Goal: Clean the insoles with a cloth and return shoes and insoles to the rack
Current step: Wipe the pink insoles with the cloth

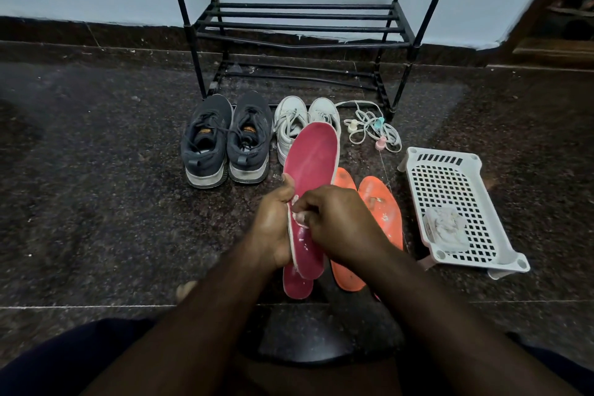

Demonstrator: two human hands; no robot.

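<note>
The left hand (273,228) grips the pink insole (310,183) upright above the floor (96,170) — steadying it — while the right hand (334,219) pinches a small white cloth (300,219) against its surface for wiping.

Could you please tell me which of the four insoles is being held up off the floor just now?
The larger-looking pink insole, gripped by the left hand while the right hand rubs it. The other pink insole and both orange insoles lie on the floor.
</note>
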